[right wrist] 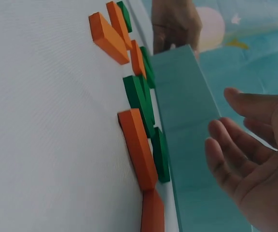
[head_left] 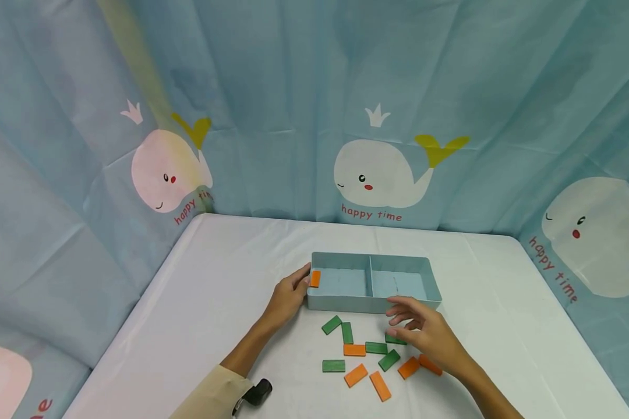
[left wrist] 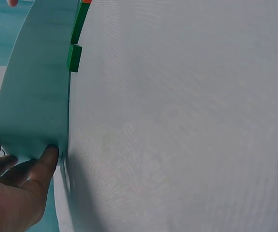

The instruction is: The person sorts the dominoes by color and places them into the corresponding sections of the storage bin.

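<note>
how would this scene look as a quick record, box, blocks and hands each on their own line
box: blue box, two compartments
left compartment: one orange block, at its left end
loose on white table: six green blocks and five orange blocks visible
left hand: holds the box's left end
right hand: hovers near the box's front, holding nothing

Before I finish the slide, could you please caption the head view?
Left hand holds a two-compartment box by its end while the right hand hovers near scattered green blocks and orange blocks.
</note>
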`<state>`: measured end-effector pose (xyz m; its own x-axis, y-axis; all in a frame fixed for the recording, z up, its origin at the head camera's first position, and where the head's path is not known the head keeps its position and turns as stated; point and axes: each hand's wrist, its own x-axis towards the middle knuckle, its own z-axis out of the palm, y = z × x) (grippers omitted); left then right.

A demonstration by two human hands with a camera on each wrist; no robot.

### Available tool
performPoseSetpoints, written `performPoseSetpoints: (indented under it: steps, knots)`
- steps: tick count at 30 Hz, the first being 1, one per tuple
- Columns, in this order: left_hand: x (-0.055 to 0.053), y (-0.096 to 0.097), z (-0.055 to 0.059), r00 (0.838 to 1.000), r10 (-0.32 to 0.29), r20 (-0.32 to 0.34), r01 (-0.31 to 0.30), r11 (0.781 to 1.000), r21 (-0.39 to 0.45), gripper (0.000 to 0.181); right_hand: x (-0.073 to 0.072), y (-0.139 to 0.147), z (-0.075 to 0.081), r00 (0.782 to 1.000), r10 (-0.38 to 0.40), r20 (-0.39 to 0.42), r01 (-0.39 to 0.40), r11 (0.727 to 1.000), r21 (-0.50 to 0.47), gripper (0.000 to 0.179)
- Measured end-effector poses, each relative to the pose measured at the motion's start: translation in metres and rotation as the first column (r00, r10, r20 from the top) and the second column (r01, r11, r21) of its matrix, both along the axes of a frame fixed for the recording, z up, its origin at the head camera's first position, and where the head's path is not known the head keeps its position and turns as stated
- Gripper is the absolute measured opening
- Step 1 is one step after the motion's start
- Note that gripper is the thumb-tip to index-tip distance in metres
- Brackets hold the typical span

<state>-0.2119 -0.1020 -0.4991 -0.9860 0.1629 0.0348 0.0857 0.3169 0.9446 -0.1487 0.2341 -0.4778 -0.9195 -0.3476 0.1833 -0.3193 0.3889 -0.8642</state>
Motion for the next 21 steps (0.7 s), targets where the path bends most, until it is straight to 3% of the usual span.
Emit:
performPoseSetpoints:
  steps: [10,21]
  knots:
    - [0.000,0.000,0.001,1.000,0.004,0.010,-0.004,1.000,-0.002,0.052,0.012,0.022,-0.001,0.997,-0.028,0.078,0.028,1.000,0.009,0.057]
    - [0.000,0.000,0.001,1.000,0.000,0.008,0.000,1.000,0.002,0.053,0.023,0.038,-0.008,0.970,-0.147,0.192,0.134,0.988,0.076,0.060]
